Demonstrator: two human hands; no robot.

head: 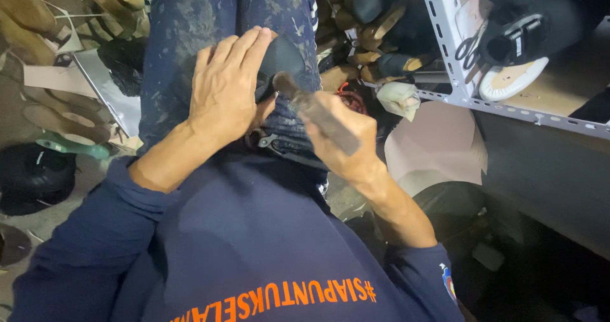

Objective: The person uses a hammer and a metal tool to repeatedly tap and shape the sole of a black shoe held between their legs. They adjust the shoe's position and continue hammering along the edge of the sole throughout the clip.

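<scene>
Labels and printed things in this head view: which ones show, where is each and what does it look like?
Orange block lettering: across the dark blue sweatshirt, bottom centre.
Small sleeve badge: lower right, red, white and blue.
White strip label: on a black shoe on the grey shelf, upper right.
No screens or signs.

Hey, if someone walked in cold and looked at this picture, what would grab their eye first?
Probably the two hands at centre: the left hand lies flat over a dark shoe on the person's lap, while the right hand grips a hammer whose head meets the shoe. Next, the grey metal shelf at upper right, holding scissors and a white sole.
</scene>
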